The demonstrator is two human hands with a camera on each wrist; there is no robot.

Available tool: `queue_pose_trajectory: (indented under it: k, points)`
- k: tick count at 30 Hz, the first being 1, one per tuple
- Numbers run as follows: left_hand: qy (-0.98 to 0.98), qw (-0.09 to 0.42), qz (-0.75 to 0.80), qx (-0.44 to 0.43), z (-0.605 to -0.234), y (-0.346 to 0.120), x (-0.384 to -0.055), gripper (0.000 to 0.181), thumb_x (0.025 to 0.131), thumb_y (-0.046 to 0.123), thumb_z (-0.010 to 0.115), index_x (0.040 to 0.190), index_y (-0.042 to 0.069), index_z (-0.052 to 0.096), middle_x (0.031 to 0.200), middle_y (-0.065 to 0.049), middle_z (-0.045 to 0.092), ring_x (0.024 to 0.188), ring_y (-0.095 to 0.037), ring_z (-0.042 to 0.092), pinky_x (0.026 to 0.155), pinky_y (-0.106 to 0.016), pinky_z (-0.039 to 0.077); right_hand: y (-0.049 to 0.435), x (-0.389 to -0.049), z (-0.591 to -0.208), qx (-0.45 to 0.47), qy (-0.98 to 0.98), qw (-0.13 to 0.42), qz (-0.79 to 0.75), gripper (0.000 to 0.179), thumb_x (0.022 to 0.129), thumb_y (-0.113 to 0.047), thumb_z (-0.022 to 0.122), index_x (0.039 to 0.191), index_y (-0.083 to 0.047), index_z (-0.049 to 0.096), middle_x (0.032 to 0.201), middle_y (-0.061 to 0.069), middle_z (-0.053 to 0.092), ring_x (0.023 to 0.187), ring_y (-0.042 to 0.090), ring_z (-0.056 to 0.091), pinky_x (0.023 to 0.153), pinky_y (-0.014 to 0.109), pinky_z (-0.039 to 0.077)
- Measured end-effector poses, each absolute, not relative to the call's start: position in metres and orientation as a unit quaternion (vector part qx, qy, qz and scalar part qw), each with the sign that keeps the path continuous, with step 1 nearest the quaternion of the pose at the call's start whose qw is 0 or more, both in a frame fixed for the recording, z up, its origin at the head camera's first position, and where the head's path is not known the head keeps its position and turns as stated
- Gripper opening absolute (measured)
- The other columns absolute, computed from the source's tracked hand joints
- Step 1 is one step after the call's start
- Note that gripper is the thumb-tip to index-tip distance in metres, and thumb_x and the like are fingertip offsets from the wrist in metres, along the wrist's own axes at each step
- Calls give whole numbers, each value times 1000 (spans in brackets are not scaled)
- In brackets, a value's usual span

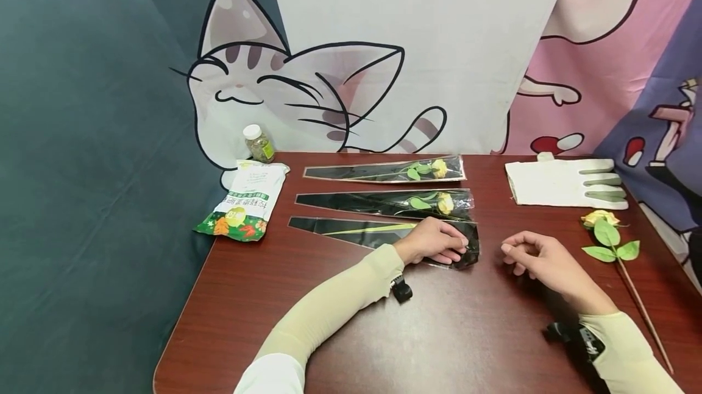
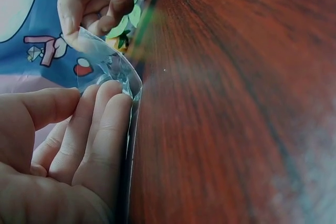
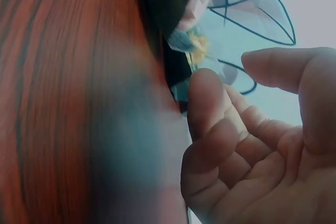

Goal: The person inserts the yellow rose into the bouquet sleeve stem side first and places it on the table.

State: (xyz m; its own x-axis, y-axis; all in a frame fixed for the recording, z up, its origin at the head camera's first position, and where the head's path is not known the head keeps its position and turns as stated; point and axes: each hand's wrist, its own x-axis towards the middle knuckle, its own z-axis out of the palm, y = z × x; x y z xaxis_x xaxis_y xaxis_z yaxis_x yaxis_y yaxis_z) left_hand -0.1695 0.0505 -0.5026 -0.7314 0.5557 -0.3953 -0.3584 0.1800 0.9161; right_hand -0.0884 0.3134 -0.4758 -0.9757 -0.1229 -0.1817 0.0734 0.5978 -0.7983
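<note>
My left hand (image 1: 433, 240) is at the wide right end of the nearest black-and-clear flower sleeve (image 1: 351, 231). In the left wrist view its thumb and fingers pinch the sleeve's clear film (image 2: 110, 61) at the mouth, which is raised from the table. My right hand (image 1: 540, 260) hovers to the right of that mouth, fingers loosely bent and holding nothing; the right wrist view shows a gap between thumb and fingers (image 3: 205, 93). To its right lies a loose yellow rose (image 1: 607, 239) with green leaves and a long brown stem.
Behind the nearest sleeve lie two more sleeves, a middle one (image 1: 362, 202) and a far one (image 1: 356, 173), each with a yellow rose inside. A white glove (image 1: 554, 182) is at the back right. On the left are a snack bag (image 1: 249, 202) and a white-capped jar (image 1: 260, 144).
</note>
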Motion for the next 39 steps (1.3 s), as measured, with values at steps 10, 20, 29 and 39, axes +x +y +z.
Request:
queue_pose_trajectory:
  k: [10, 20, 29, 39]
  points:
    - [674, 364, 639, 78, -503, 48, -172, 8, 96, 5, 77, 100, 7, 83, 82, -7, 80, 64, -13, 73, 56, -24, 65, 351, -63, -472, -18, 896, 75, -438, 29, 109, -26, 62, 124, -2, 66, 90, 0, 79, 70, 17, 71, 53, 32, 54]
    - [676, 359, 639, 80, -502, 49, -171, 9, 96, 6, 77, 102, 9, 84, 84, -9, 81, 64, -13, 73, 57, -25, 65, 402, -38, -472, 78, 882, 20, -465, 7, 107, -27, 66, 111, -29, 71, 84, -18, 77, 68, 9, 69, 50, 30, 47]
    - [674, 364, 638, 76, -503, 49, -170, 10, 96, 6, 77, 101, 11, 84, 85, -10, 81, 64, -14, 73, 59, -27, 66, 439, -20, -488, 117, 850, -68, -509, 26, 105, -13, 67, 105, -39, 70, 78, -28, 73, 59, 2, 66, 45, 25, 41]
    - [674, 376, 631, 77, -503, 50, -172, 11, 97, 7, 76, 100, 13, 84, 88, -10, 81, 66, -14, 74, 59, -26, 66, 475, -9, -511, 133, 830, -96, -533, 50, 103, -3, 66, 106, -53, 66, 77, -32, 69, 58, -5, 62, 41, 20, 38]
